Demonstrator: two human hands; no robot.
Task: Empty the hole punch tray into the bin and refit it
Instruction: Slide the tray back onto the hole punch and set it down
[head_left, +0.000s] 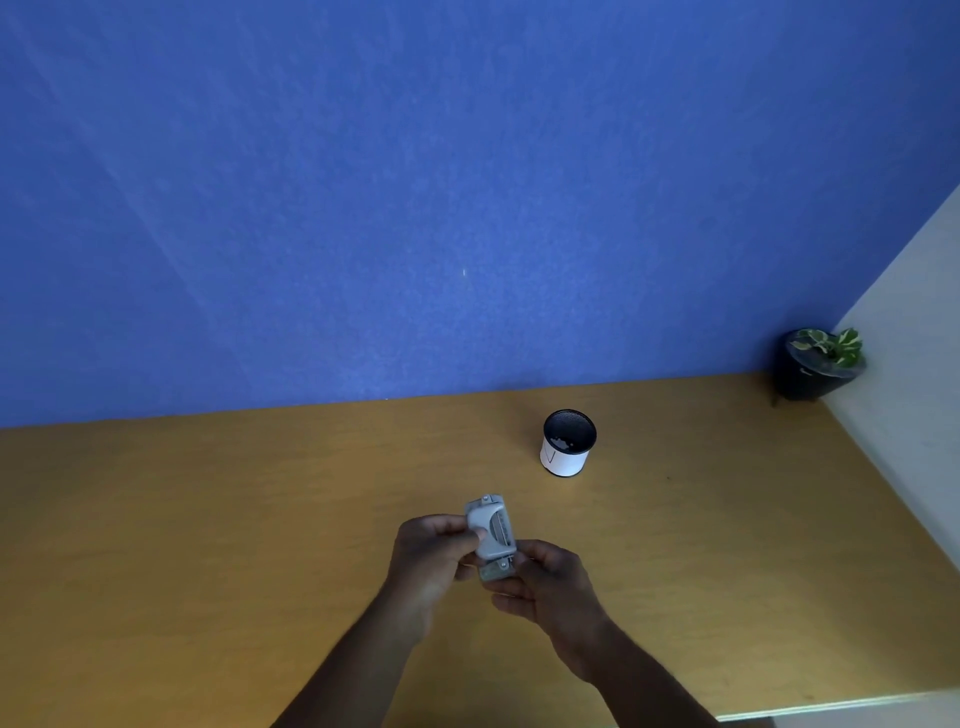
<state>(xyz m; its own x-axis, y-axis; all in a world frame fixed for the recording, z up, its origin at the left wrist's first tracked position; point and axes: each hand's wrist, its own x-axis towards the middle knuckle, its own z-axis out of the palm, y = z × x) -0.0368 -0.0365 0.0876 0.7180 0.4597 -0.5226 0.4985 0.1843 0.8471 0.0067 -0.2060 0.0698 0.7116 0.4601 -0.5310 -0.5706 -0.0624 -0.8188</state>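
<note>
Low in the centre of the frame we see the small grey metal-and-plastic hole punch (491, 530), held up above the yellow-brown wooden desk (208, 519) with one end pointing away from us. Our left hand (434, 553) wraps it from the left, fingers curled and pressed around its pale body, which looks like a steadying hold. Our right hand (550, 579) sits at the near end, fingertips pinching a thin greyish piece (496, 571) that juts out there; we take this to be the chip tray, though the view is too soft to say whether it is sliding off or on. Splitting the work this way lets one hand anchor the punch while the other works the tray along its length. Just above and to the right stands the small round bin (569, 442), white-sided with a dark inside, upright, with pale flecks at its bottom that suggest the emptying may already be done. It stands near enough for a short tip. In the far right corner sits a dark potted plant (818, 366), well apart.
</note>
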